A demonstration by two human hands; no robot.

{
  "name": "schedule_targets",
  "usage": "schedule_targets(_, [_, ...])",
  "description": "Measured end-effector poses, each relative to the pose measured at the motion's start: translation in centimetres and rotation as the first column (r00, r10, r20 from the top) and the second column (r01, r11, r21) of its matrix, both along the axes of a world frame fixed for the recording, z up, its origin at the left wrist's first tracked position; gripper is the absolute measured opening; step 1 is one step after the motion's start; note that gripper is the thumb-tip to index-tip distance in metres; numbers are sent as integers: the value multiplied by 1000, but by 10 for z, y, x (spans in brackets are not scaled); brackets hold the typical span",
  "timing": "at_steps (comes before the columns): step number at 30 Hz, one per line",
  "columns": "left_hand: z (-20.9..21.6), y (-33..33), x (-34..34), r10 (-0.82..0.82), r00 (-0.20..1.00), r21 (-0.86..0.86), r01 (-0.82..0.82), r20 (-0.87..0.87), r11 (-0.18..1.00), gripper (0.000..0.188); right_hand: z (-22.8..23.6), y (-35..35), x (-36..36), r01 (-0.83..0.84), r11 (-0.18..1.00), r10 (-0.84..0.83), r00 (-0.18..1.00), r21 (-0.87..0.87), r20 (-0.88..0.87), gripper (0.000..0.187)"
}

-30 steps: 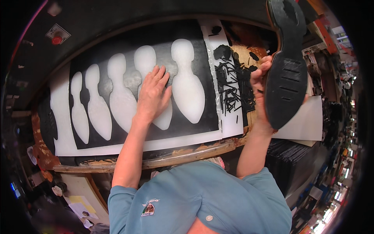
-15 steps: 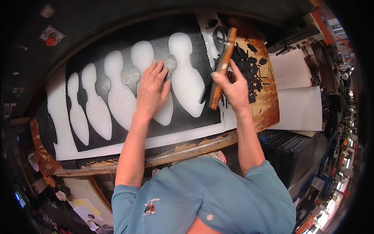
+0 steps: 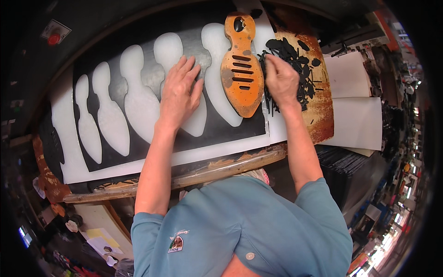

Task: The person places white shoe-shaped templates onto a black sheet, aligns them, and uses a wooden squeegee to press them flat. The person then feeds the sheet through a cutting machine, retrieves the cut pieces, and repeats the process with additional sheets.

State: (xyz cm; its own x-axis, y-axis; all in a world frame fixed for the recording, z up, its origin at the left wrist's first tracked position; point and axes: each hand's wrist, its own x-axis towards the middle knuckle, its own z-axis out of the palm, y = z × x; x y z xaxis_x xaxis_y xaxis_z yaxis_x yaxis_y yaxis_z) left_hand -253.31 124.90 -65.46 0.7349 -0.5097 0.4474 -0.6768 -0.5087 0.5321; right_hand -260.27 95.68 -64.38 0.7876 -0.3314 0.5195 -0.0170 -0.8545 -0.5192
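A black sheet (image 3: 161,144) with a row of several shoe-sole-like cut-outs lies over a white board, which shows through the openings. My left hand (image 3: 181,94) rests flat on the sheet, fingers stretched out, across the second cut-out from the right. An orange, sole-shaped cutting die (image 3: 243,94) with slots and a hole faces up at the sheet's right end, partly covering the rightmost cut-out. My right hand (image 3: 282,82) is closed at the die's right edge; its fingertips are partly hidden there.
Black offcuts (image 3: 302,69) are heaped on a worn brown board (image 3: 320,120) to the right. Beyond it lie white sheets (image 3: 355,120), with a stack of black sheets (image 3: 353,173) below. A wooden rail (image 3: 203,177) runs along the near edge. A red button (image 3: 54,39) sits at upper left.
The orange die has turned from on edge to face up and come down over the rightmost cut-out. My right hand has closed at its edge. My left hand stays on the sheet.
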Motion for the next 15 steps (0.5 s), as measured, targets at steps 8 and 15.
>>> schedule_targets(8, [-1,-3,2,3,999,-44,-1,52,999,35,31,49,-15,-90,983,118,978,159,-175,91])
schedule_targets(15, [-3,-2,1,2,999,-89,2,40,996,35,27,87,-9,-103,995,96,929,-2,-357,98])
